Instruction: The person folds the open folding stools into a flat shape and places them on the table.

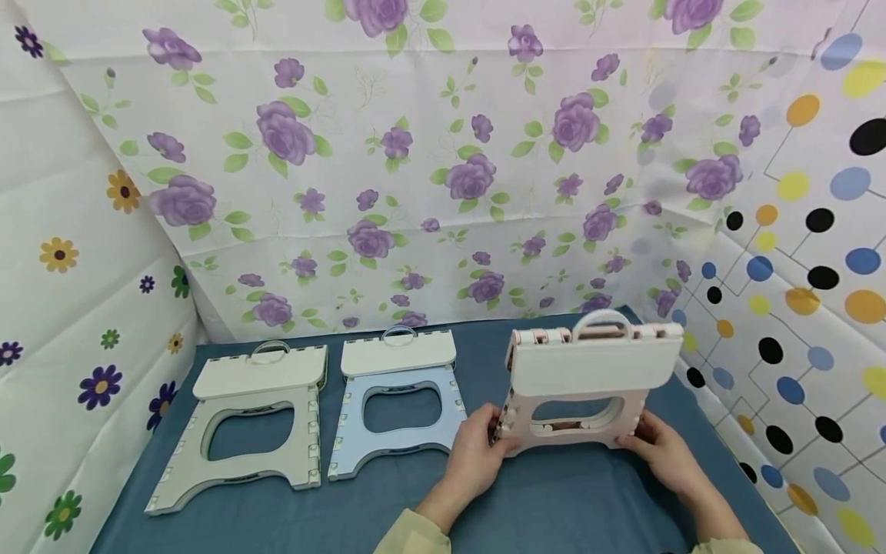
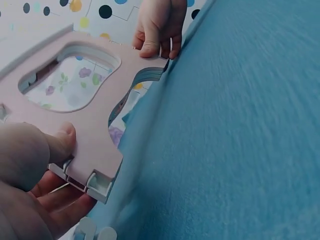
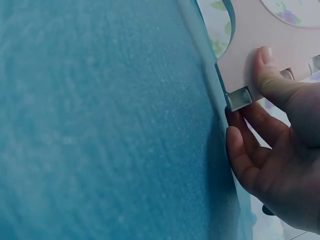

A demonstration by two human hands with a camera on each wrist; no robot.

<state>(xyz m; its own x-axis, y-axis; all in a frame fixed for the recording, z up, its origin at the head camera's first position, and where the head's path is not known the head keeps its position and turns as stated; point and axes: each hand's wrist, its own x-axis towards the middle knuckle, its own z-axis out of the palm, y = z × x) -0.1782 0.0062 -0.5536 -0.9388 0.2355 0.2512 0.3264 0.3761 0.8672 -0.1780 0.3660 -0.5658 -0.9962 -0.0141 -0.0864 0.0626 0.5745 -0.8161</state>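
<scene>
A folded pink-and-white step stool stands tilted up at the right of the table, its white handle on top. My left hand grips its lower left leg, thumb on the pink front and fingers behind the edge. At the lower right leg my right hand pinches the corner, the thumb on the front and the fingers bent behind. To the left lie a folded blue-and-white step stool and a folded grey-green step stool, both flat with their handles toward the back.
A blue cloth covers the table. Behind it hangs a white curtain with purple roses. A sheet with coloured dots borders the right side, and one with small flowers the left.
</scene>
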